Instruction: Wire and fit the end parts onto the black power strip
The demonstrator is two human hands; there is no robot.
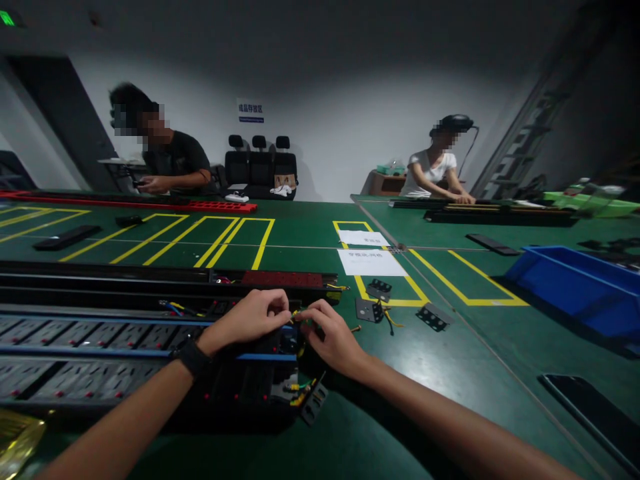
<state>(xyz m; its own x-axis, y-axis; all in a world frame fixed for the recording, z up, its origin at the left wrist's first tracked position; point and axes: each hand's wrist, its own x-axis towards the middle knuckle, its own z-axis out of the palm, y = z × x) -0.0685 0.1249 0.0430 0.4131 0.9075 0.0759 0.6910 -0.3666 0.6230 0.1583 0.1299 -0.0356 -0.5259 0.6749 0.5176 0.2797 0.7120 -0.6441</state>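
Note:
My left hand (255,319) is closed in a pinch at the right end of a long black socket strip with blue edges (125,333). Close to its fingertips, my right hand (330,337) also pinches, at a small yellow-green wire end (296,315); which fingers hold it is hard to tell. Nearer to me lies another socket strip (80,381), with yellow and green wires and a dark metal end plate (314,402) at its end. Behind my hands is a black strip with a dark red section (283,279).
Dark metal brackets (369,310) and paper sheets (373,263) lie on the green table (425,407). At the right are a blue bin (580,287) and a phone (595,407). Two people work across the table, by a red strip (215,205) and black strips (500,215).

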